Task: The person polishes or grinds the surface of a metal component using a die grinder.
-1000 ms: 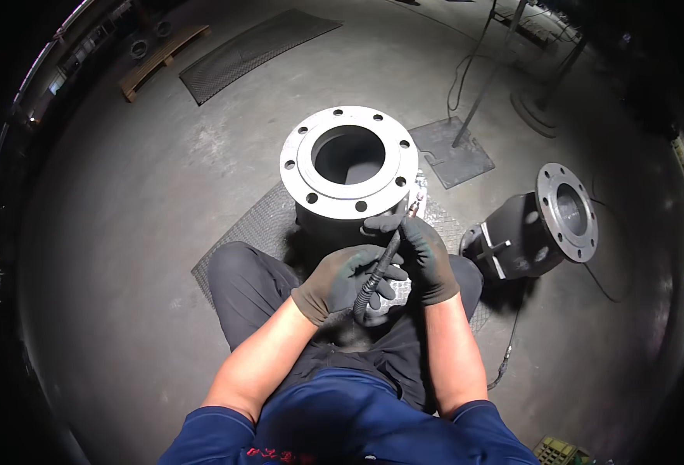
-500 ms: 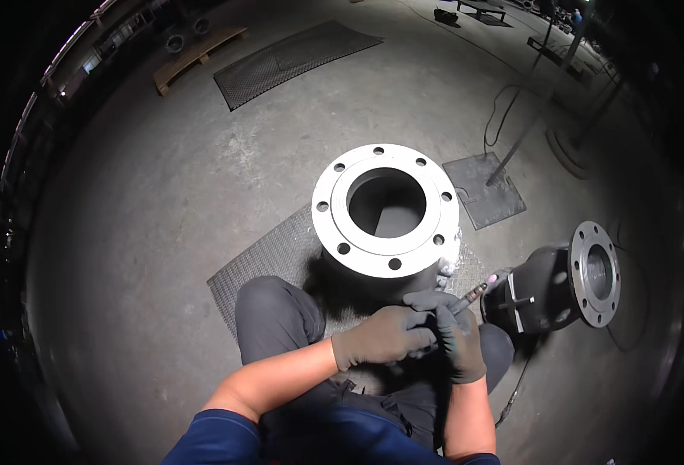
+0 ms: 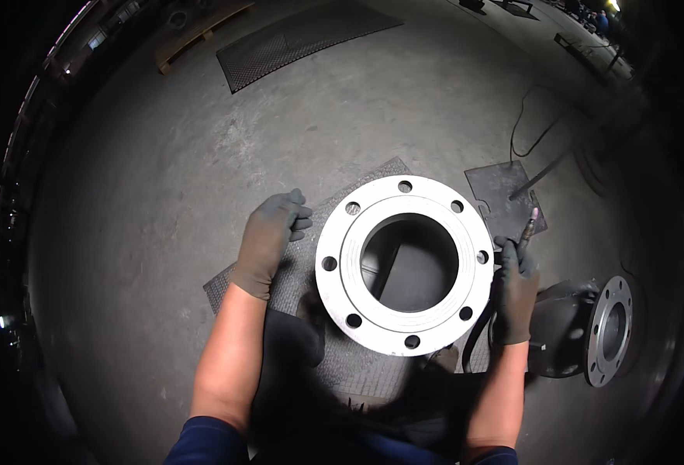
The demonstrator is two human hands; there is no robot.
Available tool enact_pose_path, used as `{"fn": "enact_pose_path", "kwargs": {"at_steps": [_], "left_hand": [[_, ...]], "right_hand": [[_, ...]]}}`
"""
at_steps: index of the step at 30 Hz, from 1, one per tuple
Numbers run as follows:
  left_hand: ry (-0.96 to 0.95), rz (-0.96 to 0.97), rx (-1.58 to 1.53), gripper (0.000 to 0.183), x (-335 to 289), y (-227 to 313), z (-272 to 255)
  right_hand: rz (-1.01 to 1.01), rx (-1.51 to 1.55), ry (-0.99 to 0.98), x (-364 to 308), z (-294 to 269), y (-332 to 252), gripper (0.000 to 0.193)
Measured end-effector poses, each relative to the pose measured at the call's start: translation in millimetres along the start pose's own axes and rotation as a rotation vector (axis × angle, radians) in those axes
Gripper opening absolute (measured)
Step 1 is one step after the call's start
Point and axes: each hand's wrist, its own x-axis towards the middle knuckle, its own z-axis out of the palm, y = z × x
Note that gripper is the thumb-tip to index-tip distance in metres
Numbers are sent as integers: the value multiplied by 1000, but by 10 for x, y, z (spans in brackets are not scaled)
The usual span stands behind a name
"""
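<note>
A large pipe fitting with a pale round flange (image 3: 336, 298) stands upright before me, bolt holes around its rim and a wide bore in the middle. My right hand (image 3: 519, 291), in a grey glove, is closed around a slim die grinder (image 3: 529, 226) with a pinkish tip, just right of the flange. The tip points up and away from me. Left of the flange, my gloved left hand (image 3: 272, 236) hangs apart from it, fingers loosely bent and nothing visible in them.
A second dark flanged fitting (image 3: 595, 341) lies on its side at the right. Beyond my right hand sits a flat metal base plate (image 3: 497, 190) with a pole and cable. Dark textured mats (image 3: 295, 46) lie far off and under the fitting. A wooden pallet (image 3: 202, 37) is at far left.
My hands have parted: the left went out to the flange's left, the right went up along its right side with the grinder. The view has shifted, and the flange appears nearer and larger.
</note>
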Motion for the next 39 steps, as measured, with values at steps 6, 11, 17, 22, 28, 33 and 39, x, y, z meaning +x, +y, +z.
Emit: {"fn": "enact_pose_path", "kwargs": {"at_steps": [6, 11, 17, 22, 28, 33, 39], "left_hand": [[-236, -24, 370, 65, 240, -52, 302], [-276, -106, 102, 55, 135, 41, 466], [-218, -203, 12, 45, -140, 67, 416], [-239, -161, -55, 41, -571, -20, 314], [-159, -259, -40, 37, -720, -214, -78], [-206, -39, 134, 36, -707, -546, -355], [-323, 798, 488, 42, -625, -551, -461]], "right_hand": [[21, 32, -60, 67, 139, 116, 27], [34, 83, -64, 55, 143, 82, 25], [69, -2, -145, 23, 39, 81, 33], [78, 64, -142, 84, -38, 103, 39], [35, 77, -283, -48, 217, -10, 38], [62, -10, -259, -50, 304, -65, 39], [99, 86, -264, -18, 289, 96, 35]]}}
